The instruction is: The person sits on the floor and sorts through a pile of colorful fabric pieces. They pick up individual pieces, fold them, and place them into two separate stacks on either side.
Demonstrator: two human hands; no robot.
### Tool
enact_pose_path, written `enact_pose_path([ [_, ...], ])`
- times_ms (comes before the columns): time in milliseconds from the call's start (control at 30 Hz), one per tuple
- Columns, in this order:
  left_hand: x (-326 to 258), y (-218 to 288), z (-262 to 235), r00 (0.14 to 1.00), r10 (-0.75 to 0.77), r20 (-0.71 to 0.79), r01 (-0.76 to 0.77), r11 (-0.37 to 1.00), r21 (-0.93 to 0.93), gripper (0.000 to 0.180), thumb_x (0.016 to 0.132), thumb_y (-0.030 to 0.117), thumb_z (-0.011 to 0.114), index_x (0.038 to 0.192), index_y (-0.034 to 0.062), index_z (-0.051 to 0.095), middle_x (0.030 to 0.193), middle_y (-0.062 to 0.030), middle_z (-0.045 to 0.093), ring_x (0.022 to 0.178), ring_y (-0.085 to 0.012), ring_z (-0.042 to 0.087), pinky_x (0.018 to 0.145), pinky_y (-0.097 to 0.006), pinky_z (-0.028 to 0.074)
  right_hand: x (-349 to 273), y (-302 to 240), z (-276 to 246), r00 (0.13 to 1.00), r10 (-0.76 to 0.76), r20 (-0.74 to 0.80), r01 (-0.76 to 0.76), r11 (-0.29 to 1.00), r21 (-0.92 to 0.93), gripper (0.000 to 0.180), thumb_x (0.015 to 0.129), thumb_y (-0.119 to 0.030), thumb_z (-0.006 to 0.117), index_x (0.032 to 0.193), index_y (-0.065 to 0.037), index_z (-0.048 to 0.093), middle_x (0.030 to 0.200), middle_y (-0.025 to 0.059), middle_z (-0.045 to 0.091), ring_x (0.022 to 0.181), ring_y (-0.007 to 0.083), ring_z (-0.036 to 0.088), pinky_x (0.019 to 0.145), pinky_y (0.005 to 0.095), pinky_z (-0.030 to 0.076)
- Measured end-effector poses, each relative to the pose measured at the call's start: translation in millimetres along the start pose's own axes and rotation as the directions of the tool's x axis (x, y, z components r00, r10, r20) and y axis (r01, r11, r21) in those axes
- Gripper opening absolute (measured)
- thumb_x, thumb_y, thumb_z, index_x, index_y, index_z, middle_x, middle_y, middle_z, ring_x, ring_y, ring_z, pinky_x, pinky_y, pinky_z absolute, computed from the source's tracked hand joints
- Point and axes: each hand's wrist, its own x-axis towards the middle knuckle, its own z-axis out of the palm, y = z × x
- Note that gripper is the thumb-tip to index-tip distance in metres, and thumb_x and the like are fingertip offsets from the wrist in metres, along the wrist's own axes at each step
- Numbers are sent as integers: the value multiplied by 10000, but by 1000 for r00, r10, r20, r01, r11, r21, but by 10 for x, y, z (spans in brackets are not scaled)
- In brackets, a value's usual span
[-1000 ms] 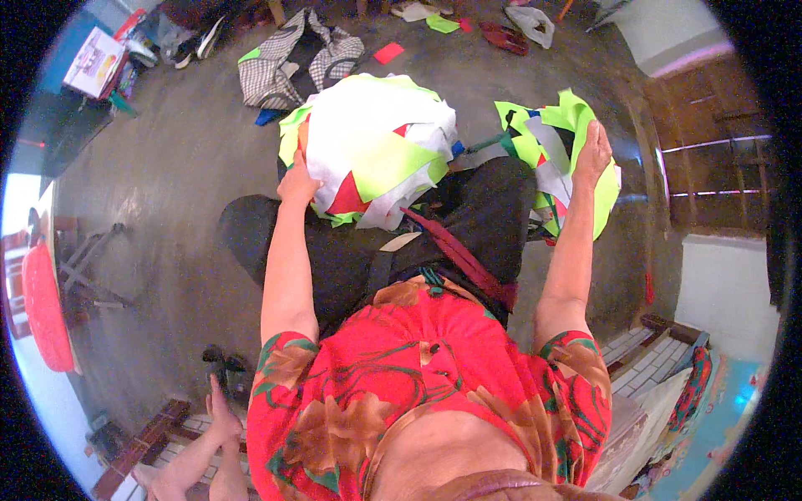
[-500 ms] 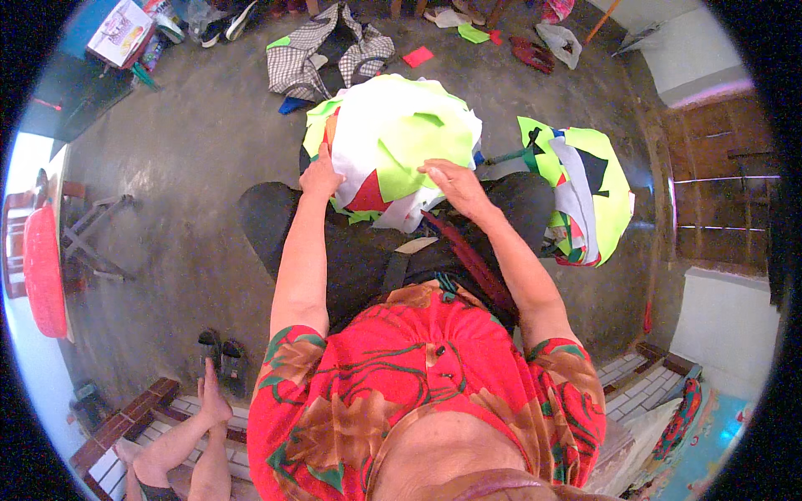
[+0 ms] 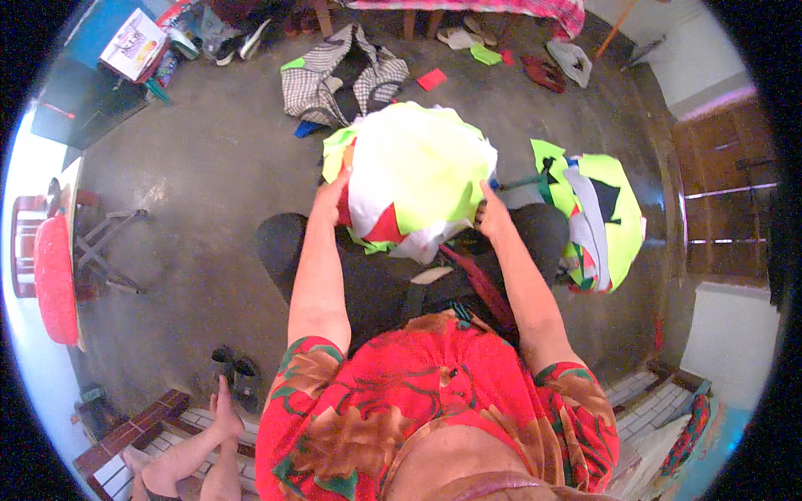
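Observation:
A big rounded bundle of cloth pieces (image 3: 426,167), mostly white and neon yellow with red and orange patches, rests in front of my lap between my knees. Its left side is gripped by my left hand (image 3: 331,199), near an orange patch. On the opposite side, my right hand (image 3: 494,213) holds the bundle's lower right edge with curled fingers. The undersides of both grips are hidden. Just below the bundle, a dark red strip of cloth (image 3: 484,288) and a small pale scrap (image 3: 432,275) lie over my dark trousers.
To the right sits a second heap of cloth pieces (image 3: 614,221). Ahead lie a checked cloth item (image 3: 311,88), a red scrap (image 3: 432,79) and a white plastic bag (image 3: 571,63). Another person's bare legs (image 3: 213,434) show at lower left, near dark sandals (image 3: 242,371).
My right hand has moved off the bundle's front face to its right edge and taken hold there. My left hand stays on the left side. The whole view has shifted slightly.

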Motion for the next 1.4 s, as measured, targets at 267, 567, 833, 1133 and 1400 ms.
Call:
enact_pose_path([
  [267, -142, -181, 420, 985, 13, 173, 34, 964, -262, 710, 669, 317, 804, 1239, 40, 484, 1138, -118, 594, 1013, -262, 573, 882, -419, 453, 26, 194, 83, 999, 33, -27, -36, 994, -104, 717, 801, -551, 598, 1346, -129, 401, 1377, 65, 404, 1271, 235, 338, 1055, 430, 218],
  [567, -24, 45, 684, 957, 281, 71, -250, 925, -287, 740, 666, 172, 784, 1293, 56, 409, 1149, -113, 568, 1037, -259, 554, 904, -396, 443, 257, -27, 252, 978, -170, 117, 164, 985, 61, 583, 784, -305, 708, 1273, -109, 458, 1268, 59, 493, 1157, 230, 465, 985, 411, 368],
  [833, 465, 173, 1023, 849, 518, -108, -487, 687, -539, 916, 730, 207, 752, 1398, -11, 165, 1362, -156, 353, 1223, -243, 391, 1041, -346, 287, 953, -610, 580, 892, -449, -60, 448, 857, 256, 616, 781, -118, 687, 1305, -28, 378, 1239, 91, 491, 1121, 237, 481, 917, 388, 428],
  [1133, -424, 796, 994, 735, 595, -326, -652, 752, -97, 408, 794, 138, 655, 1148, 1, 504, 1178, -96, 504, 1096, -174, 466, 951, -299, 355, 638, -202, 801, 828, -475, -297, 436, 879, -192, 785, 735, -278, 730, 1348, -21, 313, 1366, 202, 311, 1262, 327, 309, 978, 421, 343],
  [1400, -762, 1184, 415, 720, 689, -77, -653, 711, 259, 231, 817, 125, 633, 1014, 13, 592, 910, -18, 588, 846, -117, 540, 779, -259, 433, 585, 235, 1341, 952, 227, 208, -293, 874, 388, 1034, 702, -635, 635, 1402, -65, 131, 1457, 224, 108, 1262, 496, 256, 938, 617, 365],
])
